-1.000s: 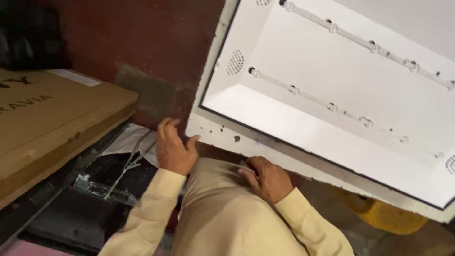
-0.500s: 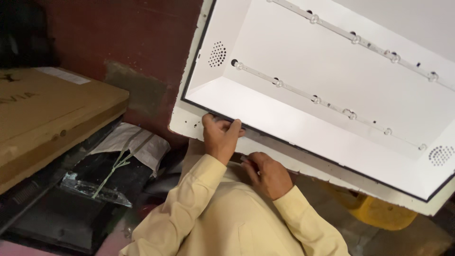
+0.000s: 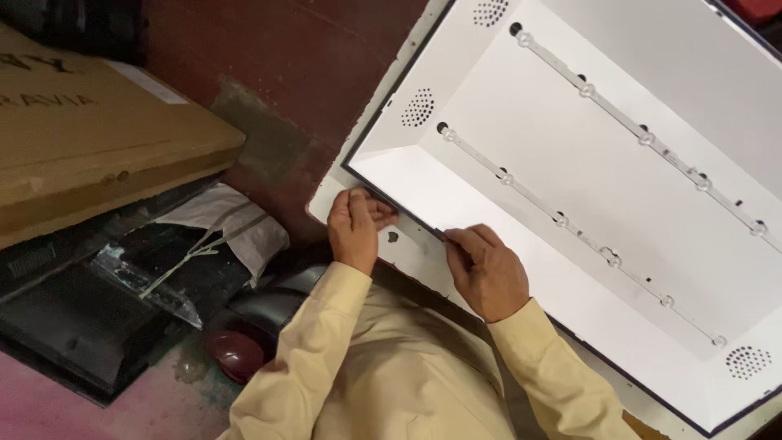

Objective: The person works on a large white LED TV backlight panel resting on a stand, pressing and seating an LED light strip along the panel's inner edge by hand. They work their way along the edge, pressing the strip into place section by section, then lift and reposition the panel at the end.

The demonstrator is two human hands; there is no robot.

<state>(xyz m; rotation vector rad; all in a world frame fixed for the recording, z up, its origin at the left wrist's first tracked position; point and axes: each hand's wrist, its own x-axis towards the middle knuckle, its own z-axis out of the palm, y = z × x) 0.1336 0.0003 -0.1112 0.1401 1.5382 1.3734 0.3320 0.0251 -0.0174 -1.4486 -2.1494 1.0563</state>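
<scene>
A large opened flat-screen panel [image 3: 570, 106] lies tilted before me, its white reflector sheet showing two light strips [image 3: 570, 224] with round lenses. My left hand [image 3: 354, 228] pinches the near black edge of the panel close to its lower-left corner. My right hand [image 3: 485, 269] rests further right along the same edge, fingertips pressed at the seam where the white sheet meets the frame. Both arms wear cream sleeves.
A big brown cardboard box [image 3: 90, 138] lies at the left on dark equipment. Below it sit a black device [image 3: 73, 326], a plastic-wrapped bundle [image 3: 204, 244] and a dark red round object [image 3: 236, 354] on a pink floor. A dark red wall rises behind.
My left hand moved right from the panel's outer corner onto its near edge and closed in a pinch. My right hand moved up to the edge. The view shifted closer.
</scene>
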